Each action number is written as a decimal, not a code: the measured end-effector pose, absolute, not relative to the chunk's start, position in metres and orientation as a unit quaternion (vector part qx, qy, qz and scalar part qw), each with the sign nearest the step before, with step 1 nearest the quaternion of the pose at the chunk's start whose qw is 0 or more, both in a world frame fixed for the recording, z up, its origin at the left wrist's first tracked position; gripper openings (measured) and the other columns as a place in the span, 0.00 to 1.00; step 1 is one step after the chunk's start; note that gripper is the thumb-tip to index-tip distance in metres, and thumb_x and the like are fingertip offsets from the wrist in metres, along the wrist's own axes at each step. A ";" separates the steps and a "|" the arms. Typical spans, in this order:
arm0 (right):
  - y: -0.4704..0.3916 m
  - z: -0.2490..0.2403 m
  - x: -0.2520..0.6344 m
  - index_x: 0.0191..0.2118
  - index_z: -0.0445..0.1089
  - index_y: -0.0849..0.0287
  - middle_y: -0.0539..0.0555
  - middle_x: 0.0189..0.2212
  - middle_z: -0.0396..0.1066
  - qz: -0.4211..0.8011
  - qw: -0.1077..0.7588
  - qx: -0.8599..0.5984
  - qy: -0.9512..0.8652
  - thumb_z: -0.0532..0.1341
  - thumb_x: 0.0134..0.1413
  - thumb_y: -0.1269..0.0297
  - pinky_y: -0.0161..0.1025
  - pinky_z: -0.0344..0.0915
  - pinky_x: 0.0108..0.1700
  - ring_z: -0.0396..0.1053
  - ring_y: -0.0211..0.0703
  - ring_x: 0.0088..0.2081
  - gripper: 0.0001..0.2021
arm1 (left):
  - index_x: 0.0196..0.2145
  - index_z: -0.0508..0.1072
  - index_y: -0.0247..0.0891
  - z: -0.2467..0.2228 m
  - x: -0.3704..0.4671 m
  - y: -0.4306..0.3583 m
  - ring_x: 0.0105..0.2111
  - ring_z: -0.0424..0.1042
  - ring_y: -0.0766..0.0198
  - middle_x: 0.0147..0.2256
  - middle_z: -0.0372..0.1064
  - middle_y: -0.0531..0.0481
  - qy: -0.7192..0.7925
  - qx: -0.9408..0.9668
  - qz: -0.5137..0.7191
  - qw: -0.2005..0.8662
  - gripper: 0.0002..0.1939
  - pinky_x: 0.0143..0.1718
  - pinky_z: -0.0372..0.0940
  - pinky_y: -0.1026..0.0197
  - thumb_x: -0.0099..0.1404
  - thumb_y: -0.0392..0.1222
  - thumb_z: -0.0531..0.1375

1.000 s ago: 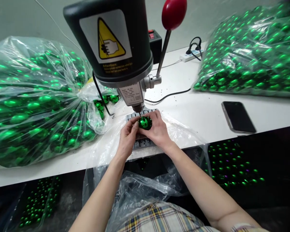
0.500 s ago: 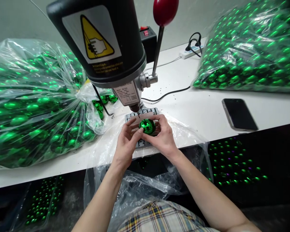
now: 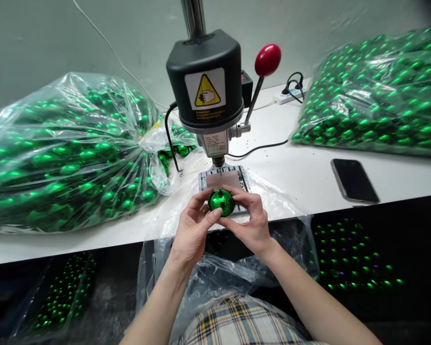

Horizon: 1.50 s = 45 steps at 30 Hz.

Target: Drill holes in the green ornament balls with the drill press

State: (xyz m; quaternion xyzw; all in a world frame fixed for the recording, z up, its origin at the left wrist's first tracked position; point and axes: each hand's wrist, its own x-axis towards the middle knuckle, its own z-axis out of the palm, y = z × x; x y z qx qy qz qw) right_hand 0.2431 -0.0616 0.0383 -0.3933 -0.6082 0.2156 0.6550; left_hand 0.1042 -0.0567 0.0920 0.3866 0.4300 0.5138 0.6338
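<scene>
Between my two hands is a shiny green bauble [image 3: 221, 203], gripped from both sides. My left hand [image 3: 194, 223] has its thumb on the near face of the bauble and its fingers around the left side. With thumb and fingers, my right hand [image 3: 250, 218] closes on the right side. Just beyond the hands stands a small bench drill [image 3: 204, 81], its chuck [image 3: 219, 161] above a slotted metal base [image 3: 243, 179]. A pinkish flat piece [image 3: 221, 179] lies on that base. The bauble is in front of the chuck and apart from it.
Big clear bags of green baubles sit at the left [image 3: 68, 167] and the right [image 3: 373, 100]. A phone [image 3: 355, 180] lies on the white table [image 3: 294, 175]. The drill's red-knobbed lever [image 3: 267, 60] sticks up. Clear plastic sheeting [image 3: 215, 280] drapes over the table's front edge.
The view has pulled back and tilted, so the drill looks smaller and farther right. Both hands keep the bauble, now nearer the front of the drill base.
</scene>
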 end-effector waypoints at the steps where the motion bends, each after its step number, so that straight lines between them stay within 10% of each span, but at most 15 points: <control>1: -0.064 0.039 0.241 0.51 0.60 0.51 0.63 0.57 0.73 0.212 0.661 -0.381 -0.611 0.73 0.51 0.70 0.48 0.77 0.53 0.74 0.49 0.58 0.27 | 0.48 0.77 0.42 0.092 0.102 -0.059 0.51 0.74 0.58 0.52 0.75 0.46 0.424 0.388 0.519 0.633 0.26 0.52 0.70 0.59 0.52 0.41 0.75; 30: -0.079 0.062 0.225 0.60 0.63 0.47 0.64 0.59 0.72 -0.005 0.601 -0.300 -0.741 0.70 0.55 0.69 0.52 0.80 0.49 0.75 0.53 0.57 0.28 | 0.53 0.74 0.45 0.100 0.068 -0.092 0.50 0.75 0.60 0.53 0.73 0.48 0.359 0.351 0.543 0.673 0.29 0.47 0.70 0.64 0.54 0.41 0.74; 45: -0.080 0.061 0.221 0.56 0.60 0.51 0.65 0.51 0.76 0.076 0.634 -0.308 -0.706 0.74 0.49 0.68 0.54 0.80 0.50 0.77 0.54 0.54 0.31 | 0.50 0.78 0.43 0.095 0.068 -0.089 0.45 0.77 0.62 0.50 0.76 0.47 0.361 0.282 0.535 0.710 0.25 0.46 0.71 0.65 0.54 0.42 0.74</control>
